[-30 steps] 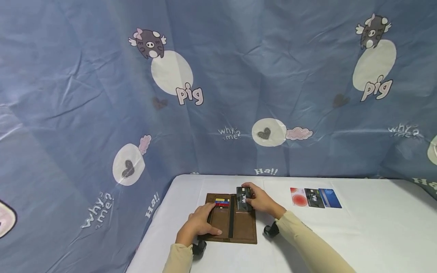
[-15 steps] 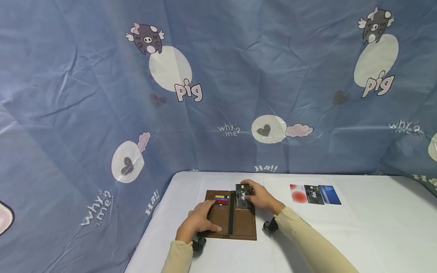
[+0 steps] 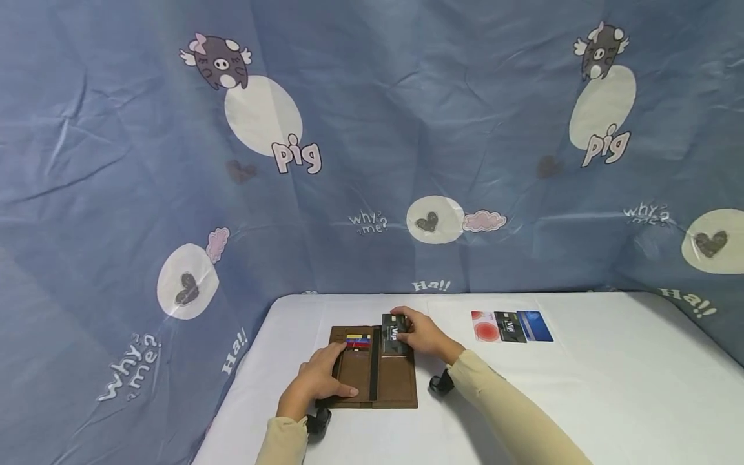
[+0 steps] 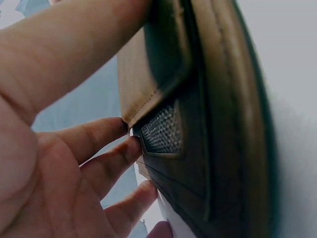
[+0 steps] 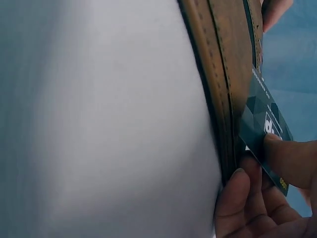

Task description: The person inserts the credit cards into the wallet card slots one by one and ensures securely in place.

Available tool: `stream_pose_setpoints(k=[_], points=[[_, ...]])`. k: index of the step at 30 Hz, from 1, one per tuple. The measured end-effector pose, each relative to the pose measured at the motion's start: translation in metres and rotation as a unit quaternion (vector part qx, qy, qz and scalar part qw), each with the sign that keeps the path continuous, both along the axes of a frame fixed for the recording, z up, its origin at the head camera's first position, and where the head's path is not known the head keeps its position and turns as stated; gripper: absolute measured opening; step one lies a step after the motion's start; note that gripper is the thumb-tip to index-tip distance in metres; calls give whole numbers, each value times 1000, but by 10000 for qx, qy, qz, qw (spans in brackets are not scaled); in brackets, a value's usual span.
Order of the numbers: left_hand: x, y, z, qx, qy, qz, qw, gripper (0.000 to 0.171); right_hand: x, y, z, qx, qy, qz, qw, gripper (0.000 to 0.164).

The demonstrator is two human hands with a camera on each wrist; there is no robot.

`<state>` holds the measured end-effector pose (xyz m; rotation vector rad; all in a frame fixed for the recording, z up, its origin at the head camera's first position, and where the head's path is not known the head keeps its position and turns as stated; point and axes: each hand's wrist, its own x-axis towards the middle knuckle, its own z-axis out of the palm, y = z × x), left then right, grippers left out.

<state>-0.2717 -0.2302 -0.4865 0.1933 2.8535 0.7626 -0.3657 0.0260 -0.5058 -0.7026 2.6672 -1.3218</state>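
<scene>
A brown wallet (image 3: 398, 382) lies spread flat, a black strap (image 3: 374, 365) running down its middle. My left hand (image 3: 316, 378) rests on its left panel, thumb laid across the lower part; the left wrist view shows fairly straight fingers (image 4: 106, 134) with tips at the wallet's edge. Yellow, blue and red card edges (image 3: 357, 341) show in a slot near those fingers. Between thumb and fingers, my right hand (image 3: 429, 337) pinches a black VIP card (image 5: 260, 116) at the top of the right panel. The card's lower edge meets the panel's pocket; its upper part stands out.
To the right, three cards lie in a row on the white table (image 3: 581, 394): a white-and-red one (image 3: 485, 327), a black VIP one (image 3: 503, 330) and a blue one (image 3: 535, 325). A blue printed curtain (image 3: 325, 252) stands behind and left of the table.
The head view has shifted, so the scene sits farther left in it. Both hands keep nearly the same places on the wallet and card.
</scene>
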Motion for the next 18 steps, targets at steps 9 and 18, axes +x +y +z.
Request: stream_pose_setpoints(k=[9, 18], points=[[-5, 1, 1, 19, 68, -50, 10000, 102, -9, 5, 5, 230, 218, -24, 9995, 52], [2, -2, -1, 9, 2, -49, 10000, 100, -7, 4, 3, 485, 164, 68, 9987, 51]])
